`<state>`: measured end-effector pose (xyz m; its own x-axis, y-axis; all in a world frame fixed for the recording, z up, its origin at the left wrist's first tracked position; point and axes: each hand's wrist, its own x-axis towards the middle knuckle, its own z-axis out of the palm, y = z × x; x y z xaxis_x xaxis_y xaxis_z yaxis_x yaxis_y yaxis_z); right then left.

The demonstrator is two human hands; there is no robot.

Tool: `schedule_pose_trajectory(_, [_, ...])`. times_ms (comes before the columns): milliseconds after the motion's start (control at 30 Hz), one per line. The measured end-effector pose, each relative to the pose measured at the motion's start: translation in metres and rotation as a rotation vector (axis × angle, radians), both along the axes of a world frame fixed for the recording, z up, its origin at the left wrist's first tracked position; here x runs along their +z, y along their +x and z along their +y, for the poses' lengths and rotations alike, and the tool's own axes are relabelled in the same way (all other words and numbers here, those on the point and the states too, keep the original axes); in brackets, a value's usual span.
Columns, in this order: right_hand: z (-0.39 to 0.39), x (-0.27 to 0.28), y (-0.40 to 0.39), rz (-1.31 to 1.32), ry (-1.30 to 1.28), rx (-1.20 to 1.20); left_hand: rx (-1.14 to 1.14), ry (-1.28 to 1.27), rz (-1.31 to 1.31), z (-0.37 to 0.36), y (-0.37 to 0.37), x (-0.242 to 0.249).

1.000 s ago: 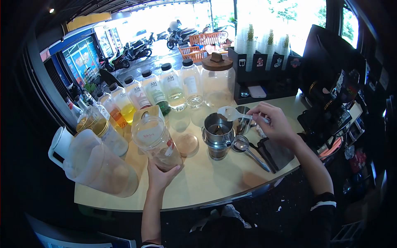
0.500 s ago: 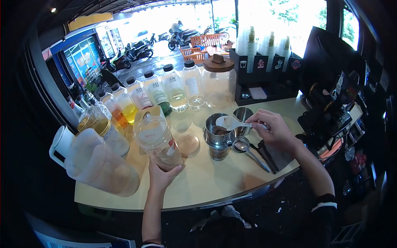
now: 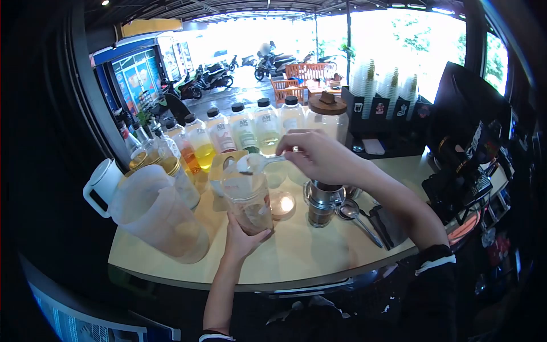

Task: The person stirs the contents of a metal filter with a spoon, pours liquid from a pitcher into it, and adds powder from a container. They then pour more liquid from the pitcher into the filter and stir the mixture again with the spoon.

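Note:
My left hand is wrapped round the lower part of a clear plastic jar, which tilts slightly on the counter. Above the jar's mouth, my right hand grips the handle of a white plastic scoop. A little dark stuff shows at the scoop's tip. Right of the jar, a metal coffee filter rests on a small glass with brown contents; my right forearm hides part of the filter's top. Between jar and filter lies a round lid.
A long-handled metal spoon and a dark cloth lie at the right. Bottles of coloured liquid line the back beside a wooden-lidded jar. A big translucent pitcher stands left; stacked cups sit back right.
My right hand has moved left with the scoop, from over the coffee filter to over the jar's mouth. My left hand keeps hold of the jar. The whole view has shifted a little.

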<state>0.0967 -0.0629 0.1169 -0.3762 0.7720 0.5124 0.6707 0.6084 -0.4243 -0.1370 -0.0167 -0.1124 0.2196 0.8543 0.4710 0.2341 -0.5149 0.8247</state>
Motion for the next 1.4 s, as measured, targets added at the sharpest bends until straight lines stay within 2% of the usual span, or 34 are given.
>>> schedule_pose_trajectory(67, [0.019,-0.004,-0.017,-0.194,0.088,0.105,0.011,-0.007,0.008,-0.002,-0.001,0.003])
schedule_pose_trajectory(100, [0.024,-0.004,-0.025,-0.196,0.094,0.113,0.012,-0.022,0.018,-0.005,-0.001,0.006])
schedule_pose_trajectory(167, [0.032,-0.002,-0.041,-0.445,0.035,0.065,0.035,-0.049,0.037,-0.009,-0.002,0.013])
schedule_pose_trajectory(300, [0.038,0.004,-0.067,-0.625,-0.036,0.035,0.001,-0.063,0.012,-0.001,-0.006,0.002])
schedule_pose_trajectory(433, [0.043,-0.001,-0.069,-0.631,0.039,0.040,-0.023,-0.014,0.007,0.003,-0.007,0.000])
schedule_pose_trajectory(500, [0.036,-0.003,-0.059,-0.437,0.228,0.078,-0.028,-0.059,-0.044,0.005,-0.005,-0.003])
schedule_pose_trajectory(633, [0.015,-0.005,-0.033,-0.237,0.321,0.080,-0.043,-0.188,-0.134,-0.005,-0.002,0.007])
schedule_pose_trajectory(667, [0.007,-0.010,-0.025,-0.098,0.353,0.075,-0.046,-0.202,-0.127,-0.009,-0.001,0.010])
schedule_pose_trajectory(733, [-0.007,-0.024,-0.005,0.108,0.403,0.019,-0.022,-0.049,-0.196,-0.012,0.001,0.013])
schedule_pose_trajectory(767, [-0.015,-0.031,0.006,0.106,0.397,0.015,-0.025,-0.055,-0.197,-0.008,-0.003,0.010])
schedule_pose_trajectory(833, [-0.031,-0.044,0.031,0.238,0.447,-0.085,0.149,0.301,-0.074,0.004,-0.015,0.008])
schedule_pose_trajectory(867, [-0.037,-0.052,0.046,0.240,0.445,-0.092,0.141,0.299,-0.072,0.003,-0.017,0.011])
schedule_pose_trajectory(933, [-0.043,-0.074,0.077,0.360,0.378,-0.252,0.310,0.557,-0.082,-0.014,-0.015,0.035])
schedule_pose_trajectory(967, [-0.043,-0.088,0.091,0.359,0.376,-0.263,0.300,0.552,-0.083,-0.019,-0.010,0.036])
schedule_pose_trajectory(1033, [-0.039,-0.117,0.119,0.541,0.298,-0.380,0.434,0.724,-0.225,-0.027,0.001,0.037])
schedule_pose_trajectory(1067, [-0.037,-0.131,0.130,0.542,0.295,-0.392,0.423,0.718,-0.224,-0.033,0.007,0.041])
schedule_pose_trajectory(1133, [-0.032,-0.158,0.149,0.553,0.191,-0.571,0.182,0.904,-0.059,-0.044,0.025,0.053])
schedule_pose_trajectory(1167, [-0.025,-0.177,0.158,0.552,0.187,-0.581,0.174,0.898,-0.062,-0.047,0.037,0.055])
schedule_pose_trajectory(1233, [-0.017,-0.202,0.167,0.618,0.089,-0.703,-0.020,0.803,-0.032,-0.048,0.065,0.059])
schedule_pose_trajectory(1367, [-0.012,-0.228,0.174,0.529,0.042,-0.729,-0.110,0.663,-0.123,-0.023,0.115,0.064])
schedule_pose_trajectory(1400, [-0.013,-0.232,0.171,0.515,0.115,-0.747,-0.161,0.537,-0.193,-0.015,0.126,0.064])
